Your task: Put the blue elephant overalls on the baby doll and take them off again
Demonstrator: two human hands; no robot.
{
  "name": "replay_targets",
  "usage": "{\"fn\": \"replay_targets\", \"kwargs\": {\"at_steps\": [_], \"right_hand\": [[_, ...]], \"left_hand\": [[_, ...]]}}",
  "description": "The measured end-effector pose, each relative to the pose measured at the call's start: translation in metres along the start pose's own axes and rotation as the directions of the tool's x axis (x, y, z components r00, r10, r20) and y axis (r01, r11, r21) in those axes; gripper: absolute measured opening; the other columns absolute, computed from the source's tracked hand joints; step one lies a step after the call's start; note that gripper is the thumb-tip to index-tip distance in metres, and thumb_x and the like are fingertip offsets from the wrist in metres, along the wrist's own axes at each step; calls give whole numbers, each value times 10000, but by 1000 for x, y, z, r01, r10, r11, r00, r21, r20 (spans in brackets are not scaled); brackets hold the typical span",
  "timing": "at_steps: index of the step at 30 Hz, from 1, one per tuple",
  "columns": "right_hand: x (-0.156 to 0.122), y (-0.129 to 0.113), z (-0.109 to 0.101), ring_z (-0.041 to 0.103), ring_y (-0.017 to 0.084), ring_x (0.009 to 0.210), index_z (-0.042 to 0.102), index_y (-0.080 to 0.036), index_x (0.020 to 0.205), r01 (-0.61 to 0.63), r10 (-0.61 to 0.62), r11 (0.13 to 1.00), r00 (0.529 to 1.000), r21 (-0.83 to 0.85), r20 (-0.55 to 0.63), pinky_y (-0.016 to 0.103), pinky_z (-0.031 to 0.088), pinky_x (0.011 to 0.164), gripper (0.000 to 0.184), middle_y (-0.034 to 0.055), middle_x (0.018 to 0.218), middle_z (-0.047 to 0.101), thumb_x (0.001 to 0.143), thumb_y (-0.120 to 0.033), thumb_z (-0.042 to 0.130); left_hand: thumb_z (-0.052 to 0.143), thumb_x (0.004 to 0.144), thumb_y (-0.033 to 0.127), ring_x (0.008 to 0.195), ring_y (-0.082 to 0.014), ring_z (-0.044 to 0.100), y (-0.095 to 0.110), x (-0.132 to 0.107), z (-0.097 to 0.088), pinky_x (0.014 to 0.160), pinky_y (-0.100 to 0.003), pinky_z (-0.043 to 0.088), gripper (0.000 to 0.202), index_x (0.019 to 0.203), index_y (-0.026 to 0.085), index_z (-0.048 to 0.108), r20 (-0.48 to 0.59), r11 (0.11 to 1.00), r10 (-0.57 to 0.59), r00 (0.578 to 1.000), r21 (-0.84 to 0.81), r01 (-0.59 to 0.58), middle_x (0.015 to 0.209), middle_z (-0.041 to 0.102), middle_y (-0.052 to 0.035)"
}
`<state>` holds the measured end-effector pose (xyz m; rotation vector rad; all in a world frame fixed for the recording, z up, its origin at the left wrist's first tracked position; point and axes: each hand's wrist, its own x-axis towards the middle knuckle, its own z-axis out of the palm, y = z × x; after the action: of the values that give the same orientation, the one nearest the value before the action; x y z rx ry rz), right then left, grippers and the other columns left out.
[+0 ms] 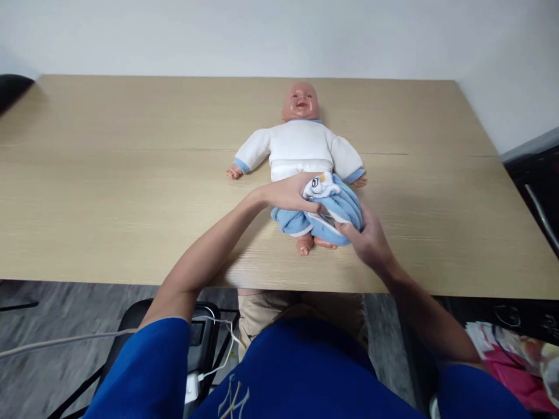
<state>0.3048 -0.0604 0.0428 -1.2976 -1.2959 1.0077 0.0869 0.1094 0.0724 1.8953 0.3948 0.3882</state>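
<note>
A baby doll (301, 142) lies on its back with its head away from me. It wears a white long-sleeved top with blue cuffs and blue bottoms (290, 222), from which its bare feet stick out. Above the doll's legs is a bunched blue-and-white cloth garment (343, 203) with an eye and a yellow patch on it; its exact kind is unclear. My left hand (294, 192) grips its left side, thumb toward the opening. On the right side, my right hand (369, 235) pinches the edge, with its fingers partly hidden behind the cloth.
The light wooden table (144, 186) reaches back to a white wall (244, 38). Below its front edge, a black chair or stand (205, 337) carries a device with white cables. Bags (515, 366) lie low at the right, near a black object (539, 192).
</note>
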Motion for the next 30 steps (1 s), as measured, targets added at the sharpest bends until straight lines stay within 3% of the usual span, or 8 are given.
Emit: {"fn": "replay_targets", "kwargs": {"at_steps": [4, 6, 10, 15, 19, 23, 30], "right_hand": [[-43, 4, 22, 883, 423, 1385, 840, -272, 1500, -92, 96, 995, 990, 44, -100, 622, 738, 1235, 508, 123, 1430, 936, 1027, -455, 865], [-46, 10, 24, 866, 435, 1426, 850, -270, 1473, -103, 114, 992, 980, 72, -163, 653, 710, 1275, 490, 126, 1433, 935, 1027, -470, 859], [-29, 17, 14, 840, 442, 1476, 869, -273, 1429, -45, 62, 996, 973, 80, -222, 689, 656, 1336, 478, 115, 1426, 936, 1007, -496, 867], [-20, 16, 9, 873, 453, 1427, 902, -296, 1397, -66, 73, 995, 993, 80, -90, 722, 670, 1318, 507, 102, 1423, 947, 973, -570, 953], [-23, 6, 8, 877, 484, 1419, 940, -308, 1331, -91, 89, 994, 996, 65, 28, 758, 662, 1332, 520, 95, 1382, 960, 936, -638, 1015], [-25, 1, 2, 818, 474, 1544, 922, -352, 1422, -95, 73, 980, 989, 177, 128, 746, 609, 1408, 597, 59, 1494, 927, 940, -690, 1025], [-17, 13, -1, 816, 475, 1512, 896, -362, 1394, -177, 88, 918, 964, 354, 253, 745, 589, 1403, 805, 69, 1462, 917, 722, -729, 1146]], "left_hand": [[1029, 798, 497, 1028, -282, 847, 3, -2, -4, 934, -379, 681, 533, 1181, 199, 810, 167, 1000, 0, 986, -16, 2, 1116, 892, -72], [1049, 807, 536, 1002, -272, 848, 3, -3, -5, 906, -368, 675, 539, 1168, 205, 824, 227, 1000, -14, 974, -23, 20, 1101, 901, -65], [1133, 708, 553, 1119, -320, 877, 3, -4, -10, 1035, -422, 697, 666, 1212, 205, 871, 227, 999, 1, 974, -39, 8, 1182, 928, -81], [1195, 594, 567, 1222, -374, 886, -2, -6, -14, 1135, -487, 708, 824, 1278, 210, 905, 195, 995, 11, 981, -101, 9, 1213, 937, -107], [1186, 588, 618, 1251, -388, 883, -4, -6, -12, 1136, -485, 727, 892, 1331, 211, 906, 203, 981, 17, 979, -195, 23, 1177, 936, -126], [1143, 642, 635, 1312, -399, 869, -4, -3, -11, 1213, -497, 708, 827, 1310, 206, 912, 204, 977, 8, 979, -210, 36, 1223, 936, -118], [1155, 646, 611, 1438, -416, 844, -7, 0, -12, 1352, -530, 638, 851, 1350, 206, 899, 199, 984, 23, 980, -175, 12, 1310, 940, -113]]}}
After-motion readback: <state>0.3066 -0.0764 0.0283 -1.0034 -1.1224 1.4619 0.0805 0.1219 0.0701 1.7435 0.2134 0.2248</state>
